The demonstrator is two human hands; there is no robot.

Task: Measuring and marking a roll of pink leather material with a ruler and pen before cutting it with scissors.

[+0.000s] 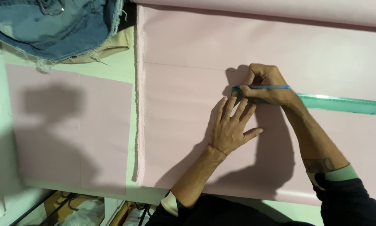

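denim garment [49, 25]: faded blue, frayed at the hem, bunched at the far left corner of the bench.
tan cloth [112, 44]: lies under the denim garment, its edge showing beside the frayed hem.
small pink piece [70, 129]: a flat rectangle with a crease down it, left of the large sheet, a shadow across it.
bench [123, 67]: pale surface, bare in strips around the small pink piece.
clutter below the bench [87, 211]: dark rods and pale bags, too dim to tell further.

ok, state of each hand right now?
Left hand: open, flat on the pink fabric sheet.
Right hand: closed on a thin blue pen.
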